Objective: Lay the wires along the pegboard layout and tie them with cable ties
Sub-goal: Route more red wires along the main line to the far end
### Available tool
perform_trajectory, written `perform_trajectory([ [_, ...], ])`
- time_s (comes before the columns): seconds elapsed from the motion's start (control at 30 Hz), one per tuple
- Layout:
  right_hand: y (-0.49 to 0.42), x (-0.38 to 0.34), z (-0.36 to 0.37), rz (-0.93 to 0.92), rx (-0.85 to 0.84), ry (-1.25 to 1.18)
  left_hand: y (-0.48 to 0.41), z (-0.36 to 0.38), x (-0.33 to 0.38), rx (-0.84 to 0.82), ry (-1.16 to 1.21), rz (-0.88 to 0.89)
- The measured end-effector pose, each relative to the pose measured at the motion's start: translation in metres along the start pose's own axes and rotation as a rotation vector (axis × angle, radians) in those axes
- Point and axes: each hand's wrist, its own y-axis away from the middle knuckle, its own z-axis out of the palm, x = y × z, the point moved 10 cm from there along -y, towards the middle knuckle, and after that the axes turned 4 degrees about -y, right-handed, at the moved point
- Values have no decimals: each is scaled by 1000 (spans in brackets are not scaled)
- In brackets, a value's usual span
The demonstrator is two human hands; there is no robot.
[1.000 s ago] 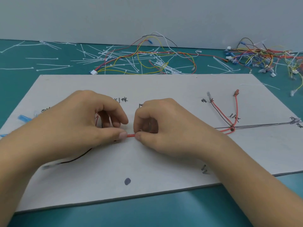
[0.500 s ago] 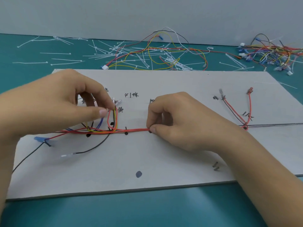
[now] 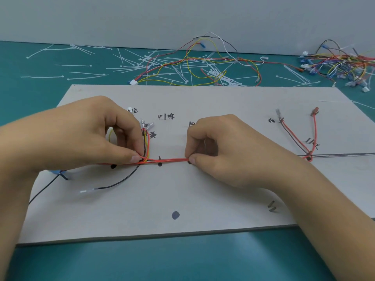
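Fingers [image 3: 129,136] of the left hand [image 3: 81,136] are curled, with thumb and forefinger pinching the red wire bundle [image 3: 172,159] where red, yellow and black strands turn upward toward small terminals [image 3: 144,124] beside handwritten labels. Below that wrist a blue terminal [image 3: 54,171] sits on the board. A black wire [image 3: 121,182] curves away from the pinch down to a clear-sleeved end [image 3: 87,191] lying on the grey pegboard [image 3: 203,199]. Between the hands the bundle runs taut and level, passing a short peg just above a black dot [image 3: 160,164]. The right hand [image 3: 229,153] is curled too, its thumb and forefinger nipping the bundle down at the board. Further right, a red-and-grey branch [image 3: 292,136] fans up from a junction to two terminals, and grey wires run off toward the board's right edge. Behind the board, white cable ties [image 3: 81,65] lie scattered over the teal table [image 3: 182,260], with loose coloured harnesses [image 3: 203,61] tangled among them
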Motion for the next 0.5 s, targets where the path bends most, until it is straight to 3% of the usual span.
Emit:
perform_trajectory([
  [0.33, 1, -2, 0, -14, 4, 8, -2, -1, 0, 24, -17, 42],
  [0.5, 1, 0, 0, -7, 7, 6, -6, 3, -5, 5, 88, 28],
])
